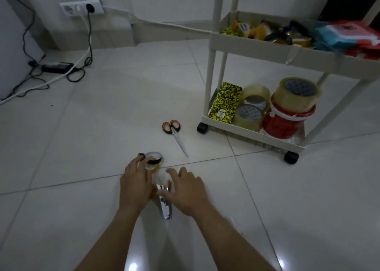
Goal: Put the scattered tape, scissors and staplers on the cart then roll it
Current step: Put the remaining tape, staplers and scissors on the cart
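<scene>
A small black tape roll (154,157) sits on a clear one on the floor tiles; my left hand (136,181) curls its fingers round them. A silver stapler (165,206) lies on the floor between both hands, and my right hand (186,188) hovers over its front end with fingers spread, thumb near it. Scissors (174,134) with orange-and-black handles lie on the floor farther off, tips toward me. The cream cart (253,42) on black wheels stands at the right, with tape rolls on its lower and middle shelves.
The cart's bottom shelf holds a yellow-black pack (225,102), clear tape rolls (296,95) and a red tub (282,122). A wall socket (82,7), cables and a power adapter (56,67) lie at the back left by the wall.
</scene>
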